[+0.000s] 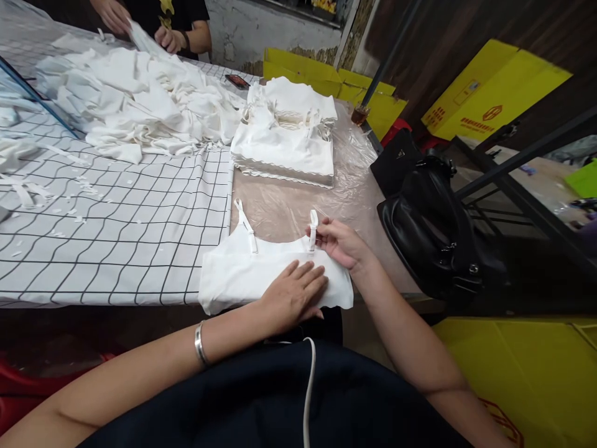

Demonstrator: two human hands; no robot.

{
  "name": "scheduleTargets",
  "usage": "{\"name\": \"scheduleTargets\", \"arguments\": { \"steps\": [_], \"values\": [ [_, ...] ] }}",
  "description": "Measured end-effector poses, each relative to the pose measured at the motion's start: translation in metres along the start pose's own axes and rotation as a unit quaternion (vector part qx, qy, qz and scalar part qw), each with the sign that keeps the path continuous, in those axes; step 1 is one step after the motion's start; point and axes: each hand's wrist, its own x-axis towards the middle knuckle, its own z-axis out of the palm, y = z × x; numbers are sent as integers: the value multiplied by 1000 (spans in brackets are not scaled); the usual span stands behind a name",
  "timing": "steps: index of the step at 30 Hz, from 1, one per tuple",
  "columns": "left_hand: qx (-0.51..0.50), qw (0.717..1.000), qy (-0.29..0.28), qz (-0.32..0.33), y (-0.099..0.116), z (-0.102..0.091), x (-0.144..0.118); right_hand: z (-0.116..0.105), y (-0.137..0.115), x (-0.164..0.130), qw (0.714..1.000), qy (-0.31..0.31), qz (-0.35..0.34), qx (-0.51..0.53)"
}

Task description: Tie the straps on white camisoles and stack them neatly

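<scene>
A white bra top [233, 278] lies flat at the table's front edge, its two thin straps pointing away from me. My left hand [295, 291] rests flat on the right part of its body, fingers stretched out. At the right strap [313, 225], my right hand [339, 241] has its thumb and fingertips closed on the strap's edge, palm turned partly up. The left strap [245, 224] lies loose on the table, with a small slider near its base. Beyond the top stands a neat stack of similar white tops [284, 146].
A loose heap of white garments [153, 99] covers the back left, where a co-worker's hands [170, 38] handle a piece. A phone [237, 81] lies behind the stack. Black bags [433, 218] sit at the right edge. Fabric scraps [79, 186] dot the checked cloth [153, 249].
</scene>
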Motion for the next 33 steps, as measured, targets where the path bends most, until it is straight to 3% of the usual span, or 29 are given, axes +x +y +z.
{"name": "scheduleTargets", "arguments": {
  "steps": [5, 10, 12, 15, 17, 18, 19, 20, 22, 24, 27, 31, 33],
  "values": [
    [-2, 998, -58, 38, -2, 10, -11, 5, -38, 51, 998, 57, 30, 25],
    [-31, 996, -69, 35, -4, 7, -1, 15, -51, 82, 974, 74, 31, -214],
    [-50, 998, -35, 17, -5, -1, -4, 15, -55, 81, 954, 73, 25, -290],
    [-79, 986, 110, -92, -11, -28, -36, 0, -65, 57, 929, 121, -10, -350],
    [-97, 942, 221, -235, -16, -50, -77, -21, -65, 25, 908, 157, -44, -385],
    [-112, 907, 247, -323, -17, -59, -100, -33, -61, 5, 898, 169, -56, -402],
    [-128, 861, 264, -416, -18, -66, -122, -45, -53, -17, 887, 178, -60, -421],
    [-146, 812, 271, -495, -17, -70, -143, -55, -42, -38, 853, 188, -50, -484],
    [-219, 734, 258, -589, -11, -70, -171, -69, -12, -73, 808, 184, 3, -559],
    [-312, 675, 241, -623, -4, -62, -177, -73, 18, -94, 781, 207, -8, -589],
    [-435, 606, 249, -618, 2, -46, -159, -67, 46, -101, 775, 230, -71, -584],
    [-537, 511, 313, -594, -2, -38, -131, -56, 48, -92, 795, 223, -89, -558],
    [-564, 483, 330, -583, -3, -40, -127, -53, 44, -91, 800, 236, -78, -546]
  ]
}}
